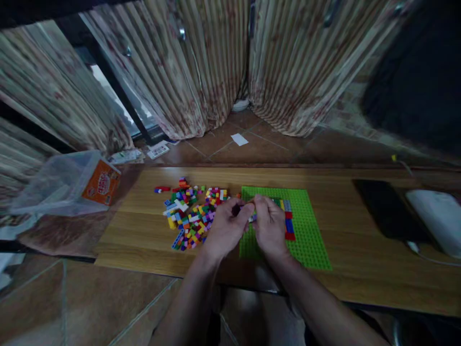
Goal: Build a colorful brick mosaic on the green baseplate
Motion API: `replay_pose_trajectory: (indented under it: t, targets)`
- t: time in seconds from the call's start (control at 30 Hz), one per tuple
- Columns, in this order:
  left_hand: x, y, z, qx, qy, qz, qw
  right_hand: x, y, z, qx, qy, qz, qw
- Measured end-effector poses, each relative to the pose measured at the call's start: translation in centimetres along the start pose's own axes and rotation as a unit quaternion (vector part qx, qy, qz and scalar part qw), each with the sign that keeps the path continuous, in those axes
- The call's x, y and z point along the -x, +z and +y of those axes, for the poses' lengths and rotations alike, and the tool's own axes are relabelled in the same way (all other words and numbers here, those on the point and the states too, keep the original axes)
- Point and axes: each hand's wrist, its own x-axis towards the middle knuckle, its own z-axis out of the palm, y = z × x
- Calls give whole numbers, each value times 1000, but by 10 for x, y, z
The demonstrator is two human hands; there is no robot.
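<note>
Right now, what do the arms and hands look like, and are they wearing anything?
The left hand and right hand are bare, without gloves. The left forearm and right forearm show no sleeves, watch or bracelet. I can't tell about rings.

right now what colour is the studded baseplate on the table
The baseplate is bright green all over where it shows, best seen in the head view.
</note>
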Motion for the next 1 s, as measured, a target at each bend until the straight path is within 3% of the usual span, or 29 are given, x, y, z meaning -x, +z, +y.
replay_pose_trajectory:
  t: [0.4, 0.53, 0.77, 0.87, 1.0]
  targets:
    - [4, 1, 0, 29, 10, -2, 1000, -2, 2, 0, -87, 78, 53, 992]
    - [4, -3, -2, 73, 3, -4, 997, -2, 5, -8, -222, 183, 41, 957]
    - [1, -10, -1, 172, -15, -1, 985, -10, -3, -20, -319, 258, -26, 912]
    - [-1, -9, -1, 140, -21, 3, 990, -9, -3, -21, -303, 263, -40, 915]
    - [-3, -6, -4, 39, -3, 23, 999, -4, 1, -19, -219, 209, -53, 952]
